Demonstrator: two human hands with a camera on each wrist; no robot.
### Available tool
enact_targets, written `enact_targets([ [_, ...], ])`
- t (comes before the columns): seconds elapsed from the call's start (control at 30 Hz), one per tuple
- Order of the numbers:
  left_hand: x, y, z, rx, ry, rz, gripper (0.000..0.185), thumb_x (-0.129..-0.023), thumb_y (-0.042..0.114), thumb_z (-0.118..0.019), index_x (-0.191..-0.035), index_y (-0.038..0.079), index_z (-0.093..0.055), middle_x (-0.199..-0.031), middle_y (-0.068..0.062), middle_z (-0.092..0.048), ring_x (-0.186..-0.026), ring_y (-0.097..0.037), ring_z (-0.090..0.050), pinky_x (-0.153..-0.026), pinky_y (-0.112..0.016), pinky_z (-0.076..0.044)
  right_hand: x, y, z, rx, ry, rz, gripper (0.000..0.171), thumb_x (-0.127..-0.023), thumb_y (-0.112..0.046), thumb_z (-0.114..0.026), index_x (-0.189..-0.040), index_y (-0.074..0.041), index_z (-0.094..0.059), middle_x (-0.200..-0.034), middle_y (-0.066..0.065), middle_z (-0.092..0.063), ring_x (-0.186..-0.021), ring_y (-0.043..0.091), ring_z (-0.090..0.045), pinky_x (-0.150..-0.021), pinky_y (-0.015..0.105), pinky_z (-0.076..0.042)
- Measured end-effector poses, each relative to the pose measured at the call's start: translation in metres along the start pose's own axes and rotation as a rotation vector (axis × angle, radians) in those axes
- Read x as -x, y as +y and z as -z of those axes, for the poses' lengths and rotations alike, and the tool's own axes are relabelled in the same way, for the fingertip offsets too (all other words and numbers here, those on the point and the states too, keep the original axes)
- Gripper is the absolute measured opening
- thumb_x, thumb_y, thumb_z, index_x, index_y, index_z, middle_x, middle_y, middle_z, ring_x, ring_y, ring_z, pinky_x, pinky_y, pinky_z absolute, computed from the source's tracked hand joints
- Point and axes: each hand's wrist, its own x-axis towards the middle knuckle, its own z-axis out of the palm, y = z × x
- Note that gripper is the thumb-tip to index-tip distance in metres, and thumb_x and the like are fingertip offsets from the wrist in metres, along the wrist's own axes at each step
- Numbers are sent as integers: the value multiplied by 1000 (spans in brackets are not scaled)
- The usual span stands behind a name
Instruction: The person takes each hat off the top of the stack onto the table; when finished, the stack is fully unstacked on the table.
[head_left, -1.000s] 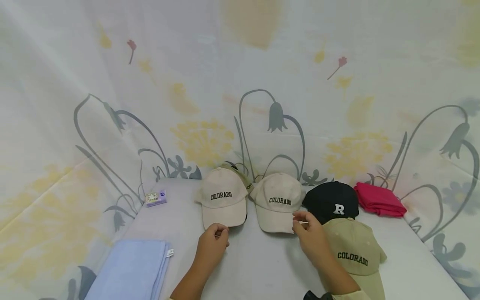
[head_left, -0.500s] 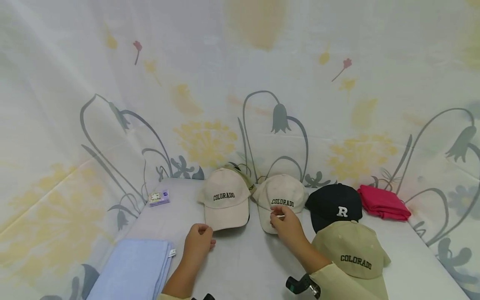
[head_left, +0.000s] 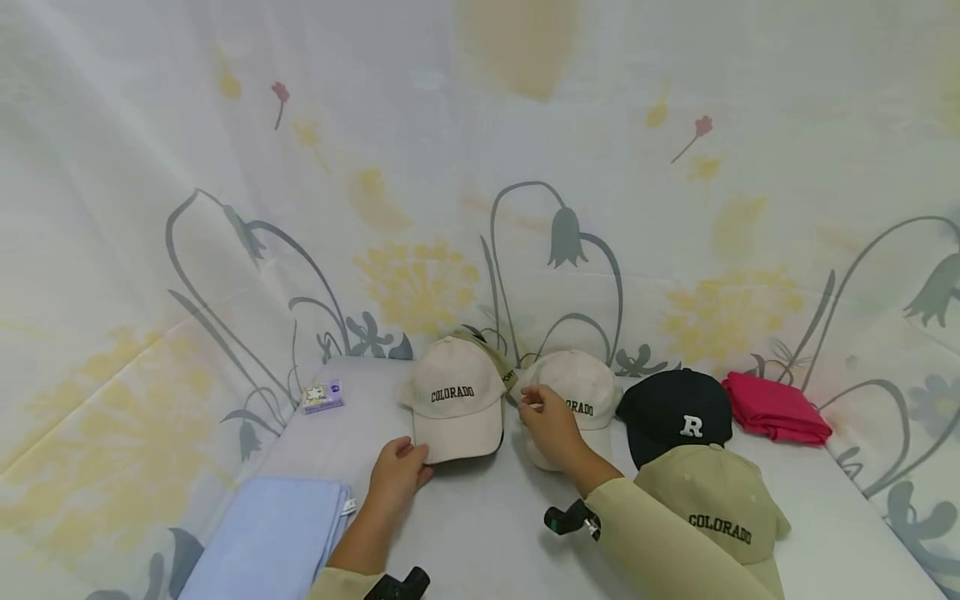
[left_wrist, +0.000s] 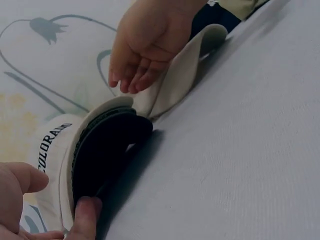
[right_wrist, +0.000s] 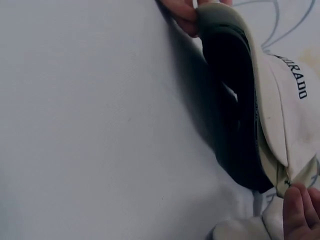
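In the head view my left hand (head_left: 396,477) is at the left corner of the brim of a cream COLORADO baseball cap (head_left: 453,400). The left wrist view shows its fingers (left_wrist: 85,212) under the brim and the thumb above. Beneath that cap sits a dark brim (right_wrist: 235,115), and an olive cap (head_left: 491,354) pokes out behind. My right hand (head_left: 553,429) hovers with bent fingers between the left cream cap and a second cream cap (head_left: 581,379), partly covering the latter. Its fingertips (right_wrist: 295,192) come close to the first cap's right side, with nothing held.
To the right are a black cap with an R (head_left: 675,408), an olive COLORADO cap (head_left: 712,492) and a folded red cloth (head_left: 780,408). A folded blue cloth (head_left: 262,533) and small purple packet (head_left: 322,396) lie left. A patterned curtain (head_left: 420,167) hangs behind the table.
My right hand has moved left from the second cream cap's brim toward the first cap. My left hand has shifted left along the first cap's front to its brim corner.
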Motion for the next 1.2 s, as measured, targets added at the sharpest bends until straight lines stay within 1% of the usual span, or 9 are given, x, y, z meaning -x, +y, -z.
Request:
enact_targets([
  [0.07, -2, -2, 0, 41, -21, -8, 68, -104, 13, -60, -156, -14, -26, -155, -37, -33, -131, -44, -56, -99, -39, -59, -5, -3, -4, -23, -25, -9, 38, -103, -17, -63, -140, -6, -61, -128, 11, -66, -112, 25, -66, -90, 39, -58],
  [0.13, -3, -3, 2, 50, -34, -19, 70, -104, 12, -62, -157, -13, -24, -158, -36, -32, -135, -44, -53, -102, -40, -58, -10, -5, -9, -40, -43, -21, 42, -103, -18, -65, -143, -8, -59, -133, 11, -65, -117, 27, -65, -92, 41, -58],
  [0.27, -4, -5, 5, 57, -34, -25, 72, -102, 9, -65, -158, -11, -26, -159, -34, -33, -132, -39, -55, -101, -37, -58, -18, -6, -20, -106, -61, -48, 46, -103, -21, -67, -146, -9, -57, -142, 11, -61, -121, 28, -64, -97, 43, -57],
  [0.37, -5, -6, 6, 74, -34, -18, 72, -101, 6, -66, -159, -11, -26, -159, -33, -34, -131, -36, -55, -99, -34, -59, -20, -5, -25, -181, -69, -95, 48, -104, -22, -66, -148, -9, -53, -147, 12, -57, -122, 28, -64, -99, 43, -56],
  [0.5, -6, -7, 5, 99, -50, -18, 73, -100, 2, -67, -158, -13, -25, -158, -34, -34, -129, -35, -56, -98, -32, -59, -23, 0, -30, -231, -73, -149, 52, -105, -23, -65, -153, -11, -49, -150, 11, -55, -126, 27, -60, -103, 44, -52],
  [0.57, -5, -8, 5, 112, -60, -18, 73, -99, 1, -67, -157, -14, -25, -158, -36, -34, -127, -34, -57, -98, -33, -59, -24, 4, -32, -245, -81, -158, 55, -105, -23, -65, -155, -10, -47, -151, 11, -54, -128, 28, -58, -105, 45, -51],
  [0.8, -6, -11, 4, 136, -90, -15, 72, -98, -2, -68, -156, -14, -27, -157, -36, -35, -115, -25, -63, -95, -32, -60, -27, 14, -37, -282, -103, -147, 63, -102, -23, -69, -158, -6, -43, -157, 14, -47, -147, 31, -44, -120, 50, -41],
  [1.03, -9, -11, 5, 133, -102, -9, 71, -98, -3, -68, -157, -12, -29, -157, -34, -36, -116, -26, -61, -95, -32, -60, -24, 10, -39, -253, -78, -109, 59, -102, -21, -68, -155, -4, -47, -160, 17, -46, -150, 35, -41, -122, 52, -38],
  [1.2, -9, -10, 8, 128, -107, -1, 73, -97, -3, -69, -158, -10, -29, -158, -33, -34, -116, -26, -61, -95, -34, -60, -21, 9, -40, -294, -72, -97, 56, -102, -17, -68, -153, -5, -48, -159, 17, -47, -149, 35, -41, -120, 52, -41],
])
